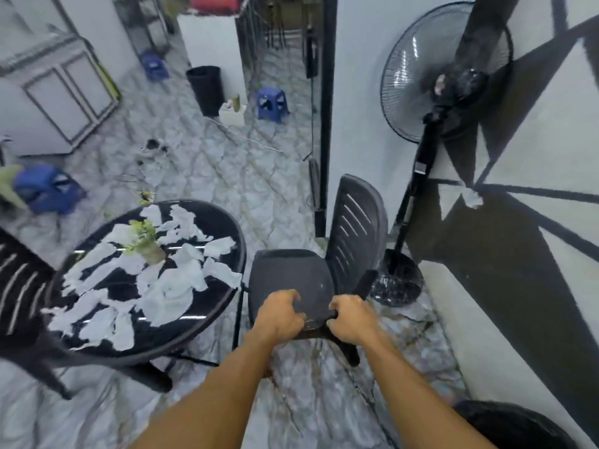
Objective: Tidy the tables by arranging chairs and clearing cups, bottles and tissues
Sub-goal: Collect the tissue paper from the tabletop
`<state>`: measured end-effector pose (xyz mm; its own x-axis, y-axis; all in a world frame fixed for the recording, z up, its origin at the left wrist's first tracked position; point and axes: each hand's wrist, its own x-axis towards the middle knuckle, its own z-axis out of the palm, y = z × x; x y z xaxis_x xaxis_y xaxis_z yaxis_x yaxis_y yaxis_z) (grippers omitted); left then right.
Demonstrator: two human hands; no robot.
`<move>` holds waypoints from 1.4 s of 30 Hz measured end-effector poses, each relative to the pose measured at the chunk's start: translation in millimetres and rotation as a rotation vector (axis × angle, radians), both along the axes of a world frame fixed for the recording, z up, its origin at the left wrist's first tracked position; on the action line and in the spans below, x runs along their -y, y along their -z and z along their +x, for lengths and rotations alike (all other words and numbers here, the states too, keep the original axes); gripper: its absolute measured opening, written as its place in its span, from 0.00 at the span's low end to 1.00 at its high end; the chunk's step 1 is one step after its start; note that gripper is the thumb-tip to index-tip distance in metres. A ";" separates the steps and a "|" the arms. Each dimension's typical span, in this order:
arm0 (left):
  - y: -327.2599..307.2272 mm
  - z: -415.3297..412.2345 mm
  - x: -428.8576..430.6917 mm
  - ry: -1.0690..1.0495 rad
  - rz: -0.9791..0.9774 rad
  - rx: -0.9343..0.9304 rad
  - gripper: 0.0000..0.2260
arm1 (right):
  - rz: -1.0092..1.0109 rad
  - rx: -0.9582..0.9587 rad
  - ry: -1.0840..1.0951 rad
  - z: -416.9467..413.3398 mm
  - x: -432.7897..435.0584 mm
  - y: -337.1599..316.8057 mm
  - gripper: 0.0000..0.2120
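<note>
Between a round table and a white wall, a person's left hand [281, 314] and right hand [351, 320] curl over the front lip of a dark plastic chair [293, 278], fingers wrapped under the edge and thumbs on top, both clamped on the seat. A two-handed hold at the near edge suits dragging or swinging the chair, probably to square it with the table as the tidying calls for.

The chair stands just beside the table's [223, 222] right rim, its slatted back turned toward the wall and toward a pedestal fan [444, 76] whose round base sits near the chair's rear legs. That side looks tight: a push backward would likely meet the fan base or the wall.

Torn white tissues [168, 286] litter the black tabletop around a small potted plant [146, 239]; none has been cleared yet. No cups or bottles can be made out on it. A second slatted chair [19, 286] stands at the table's far-left side.

Open marble floor [311, 400] lies toward the person and beyond the table, giving the freest room to pull and turn the chair. A black bin [206, 89] and blue stools [272, 102] stand well apart, farther back.
</note>
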<state>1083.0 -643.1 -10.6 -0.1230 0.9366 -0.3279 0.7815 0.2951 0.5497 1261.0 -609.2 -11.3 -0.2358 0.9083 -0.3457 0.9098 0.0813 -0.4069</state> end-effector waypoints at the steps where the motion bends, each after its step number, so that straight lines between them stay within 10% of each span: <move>1: 0.3 -22.7 4.7 -0.035 0.009 -0.006 0.16 | -0.008 -0.010 -0.040 -24.8 -2.0 0.1 0.11; 10: 8.8 -170.4 40.5 -0.374 0.031 0.030 0.07 | -0.013 -0.032 -0.395 -199.5 -16.2 10.0 0.07; 20: 46.8 -262.1 -2.2 -0.610 0.005 -0.015 0.17 | -0.060 -0.068 -0.562 -305.8 -89.4 52.4 0.18; 33: 99.6 -289.8 -98.2 -0.436 -0.165 -0.431 0.19 | -0.079 0.028 -0.709 -340.7 -151.8 119.5 0.20; 42: 80.9 -322.3 -82.8 -0.990 0.335 0.040 0.13 | -0.038 -0.142 -0.652 -358.1 -157.2 132.8 0.11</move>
<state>760.6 -560.3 -91.5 -0.8799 0.4665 -0.0908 0.2528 0.6211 0.7418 902.9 -452.0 -144.0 -0.7777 0.5525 -0.2997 0.6169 0.5796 -0.5324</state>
